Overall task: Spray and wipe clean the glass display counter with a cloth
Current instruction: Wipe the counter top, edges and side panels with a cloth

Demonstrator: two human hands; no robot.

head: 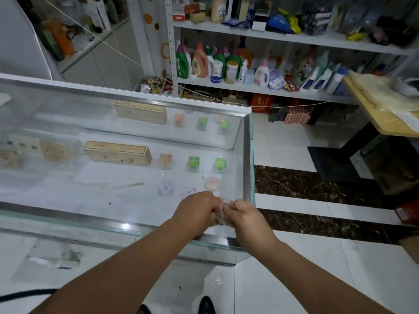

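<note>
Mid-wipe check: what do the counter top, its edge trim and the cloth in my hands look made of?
Counter top: clear glossy glass; boxes show through it, its cut edge looks green. Edge trim: silvery brushed metal, probably aluminium, with soft highlights. Cloth: seemingly soft fabric, pale and mottled, crumpled between the left hand and right hand; blur hides its weave.

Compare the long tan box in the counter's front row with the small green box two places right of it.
The long tan box is wide and low; the small green box is compact. The tan box is beige, the green box bright green. The tan box lies further left, the green box nearer the counter's right edge. Both sit inside it, in one row.
</note>
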